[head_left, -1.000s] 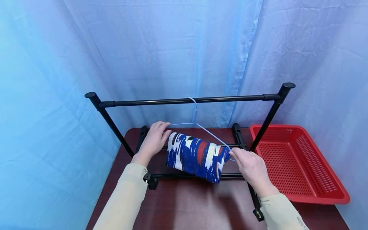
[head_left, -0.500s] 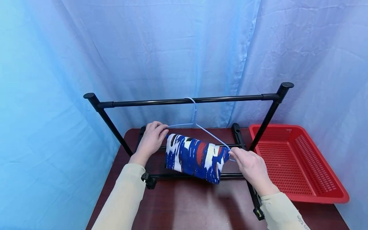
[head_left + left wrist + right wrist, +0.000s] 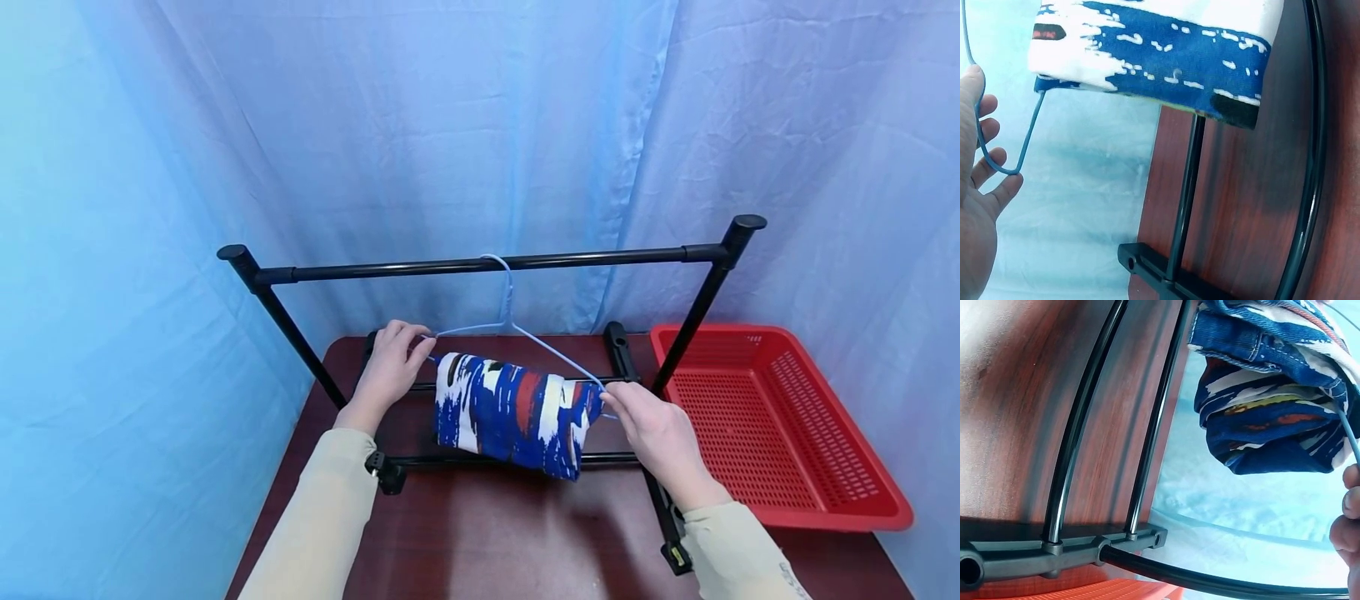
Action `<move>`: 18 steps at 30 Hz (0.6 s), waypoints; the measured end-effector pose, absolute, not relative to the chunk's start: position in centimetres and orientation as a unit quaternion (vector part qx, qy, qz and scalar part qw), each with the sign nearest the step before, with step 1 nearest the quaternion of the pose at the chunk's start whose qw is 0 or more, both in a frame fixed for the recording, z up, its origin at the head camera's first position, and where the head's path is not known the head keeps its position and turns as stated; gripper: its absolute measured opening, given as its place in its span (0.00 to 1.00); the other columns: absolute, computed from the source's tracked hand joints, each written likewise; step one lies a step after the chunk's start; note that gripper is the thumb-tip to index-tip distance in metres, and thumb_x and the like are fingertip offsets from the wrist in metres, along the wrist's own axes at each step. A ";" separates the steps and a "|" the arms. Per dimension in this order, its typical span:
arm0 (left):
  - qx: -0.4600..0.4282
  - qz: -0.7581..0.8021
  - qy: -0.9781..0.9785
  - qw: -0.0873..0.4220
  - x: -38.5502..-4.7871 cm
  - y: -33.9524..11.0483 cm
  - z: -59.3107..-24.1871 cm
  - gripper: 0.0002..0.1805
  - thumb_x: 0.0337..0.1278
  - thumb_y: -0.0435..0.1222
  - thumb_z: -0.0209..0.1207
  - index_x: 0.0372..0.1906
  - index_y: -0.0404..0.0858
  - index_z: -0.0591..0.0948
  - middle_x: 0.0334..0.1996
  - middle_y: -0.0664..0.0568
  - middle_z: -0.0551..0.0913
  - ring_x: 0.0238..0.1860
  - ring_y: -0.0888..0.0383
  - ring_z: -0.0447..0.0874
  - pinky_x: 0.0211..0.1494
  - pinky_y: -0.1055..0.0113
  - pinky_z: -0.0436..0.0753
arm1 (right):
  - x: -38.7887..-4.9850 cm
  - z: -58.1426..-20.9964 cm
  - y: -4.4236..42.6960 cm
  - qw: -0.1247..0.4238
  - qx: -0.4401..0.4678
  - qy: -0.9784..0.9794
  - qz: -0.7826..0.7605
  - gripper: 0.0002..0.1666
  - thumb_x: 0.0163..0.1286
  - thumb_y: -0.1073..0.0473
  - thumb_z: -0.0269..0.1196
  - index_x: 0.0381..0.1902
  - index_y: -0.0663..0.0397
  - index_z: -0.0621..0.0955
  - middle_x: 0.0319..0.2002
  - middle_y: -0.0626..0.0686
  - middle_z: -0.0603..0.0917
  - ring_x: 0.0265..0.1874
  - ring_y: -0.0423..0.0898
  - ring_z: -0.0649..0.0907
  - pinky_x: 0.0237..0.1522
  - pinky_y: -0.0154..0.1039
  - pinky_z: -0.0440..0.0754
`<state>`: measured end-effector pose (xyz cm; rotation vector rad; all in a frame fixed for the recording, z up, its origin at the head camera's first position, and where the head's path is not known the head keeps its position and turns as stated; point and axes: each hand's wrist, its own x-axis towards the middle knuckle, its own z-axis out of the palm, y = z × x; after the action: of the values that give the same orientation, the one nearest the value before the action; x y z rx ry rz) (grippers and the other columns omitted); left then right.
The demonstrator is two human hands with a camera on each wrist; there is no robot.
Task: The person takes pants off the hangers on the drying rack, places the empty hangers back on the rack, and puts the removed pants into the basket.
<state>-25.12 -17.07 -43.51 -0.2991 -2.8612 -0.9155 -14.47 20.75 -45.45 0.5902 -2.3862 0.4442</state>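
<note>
A light blue wire hanger (image 3: pixel 551 351) hooks over the black rack's top bar (image 3: pixel 420 267). Folded blue, white and red patterned cloth (image 3: pixel 510 412) hangs on its lower wire, lower at the right. My left hand (image 3: pixel 392 367) holds the hanger's left end; in the left wrist view, the thumb and fingers of that hand (image 3: pixel 979 206) are around the looped wire (image 3: pixel 999 167), beside the cloth (image 3: pixel 1160 56). My right hand (image 3: pixel 660 437) grips the right end by the cloth's bunched edge. Only fingertips of it show in the right wrist view, at the wire (image 3: pixel 1349 432).
A red perforated basket (image 3: pixel 885 492) stands on the dark red table (image 3: pixel 495 533) to the right, partly behind the rack's right post (image 3: pixel 697 317). Two lower crossbars run behind and beneath the cloth. Light blue curtains (image 3: pixel 420 125) surround the table.
My left hand has moved slightly left along with the hanger's left end, and more wire shows between it and the cloth. My right hand has stayed almost in place, holding the other end.
</note>
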 end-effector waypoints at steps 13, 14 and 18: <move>-0.068 -0.331 -0.939 0.064 -25.1 -17.2 -43.9 0.20 0.78 0.52 0.51 0.56 0.41 0.79 0.59 0.45 0.72 0.62 0.46 0.67 0.67 0.46 0.74 | -14.6 -45.7 20.8 0.311 0.217 -0.906 0.188 0.14 0.61 0.64 0.73 0.44 0.50 0.83 0.34 0.49 0.87 0.24 0.40 0.81 0.24 0.38 0.83; -0.066 -0.332 -0.939 0.062 -25.1 -17.2 -43.9 0.20 0.78 0.52 0.51 0.56 0.41 0.79 0.59 0.45 0.72 0.63 0.46 0.67 0.68 0.46 0.74 | -14.6 -45.7 20.8 0.311 0.217 -0.906 0.188 0.14 0.60 0.65 0.73 0.44 0.50 0.83 0.33 0.49 0.87 0.24 0.40 0.81 0.24 0.38 0.83; -0.065 -0.343 -0.935 0.063 -25.2 -17.2 -43.9 0.19 0.77 0.51 0.52 0.54 0.40 0.79 0.58 0.45 0.72 0.61 0.45 0.68 0.67 0.46 0.74 | -14.6 -45.6 20.7 0.311 0.216 -0.905 0.192 0.14 0.59 0.65 0.73 0.43 0.51 0.83 0.32 0.49 0.87 0.23 0.40 0.81 0.24 0.38 0.83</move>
<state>-25.20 -17.20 -43.92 -0.1949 -2.8238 -1.0375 -14.60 20.74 -45.62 0.5698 -2.3904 0.5077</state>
